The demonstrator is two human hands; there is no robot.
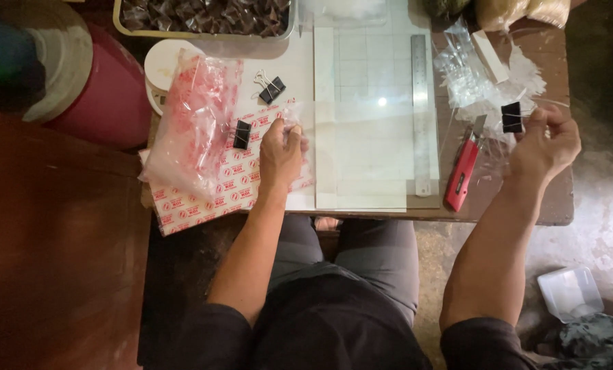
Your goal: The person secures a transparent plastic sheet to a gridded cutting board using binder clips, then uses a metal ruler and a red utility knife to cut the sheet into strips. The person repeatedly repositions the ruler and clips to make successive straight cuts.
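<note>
My left hand (281,152) rests on a clear plastic sheet (361,147) that lies over the white cutting mat (361,62), fingers pinching the sheet's left edge. My right hand (546,140) is lifted at the table's right side and holds a black binder clip (511,117) between thumb and fingers. A second black binder clip (242,133) sits on a stack of red-and-white printed bags (210,195) just left of my left hand. A third clip (271,88) lies further back.
A steel ruler (422,113) lies along the mat's right edge. A red utility knife (462,171) lies by it. Crumpled clear plastic (481,79) sits at the back right, a tray of dark wrapped pieces (203,15) at the back, a red bucket (111,96) left.
</note>
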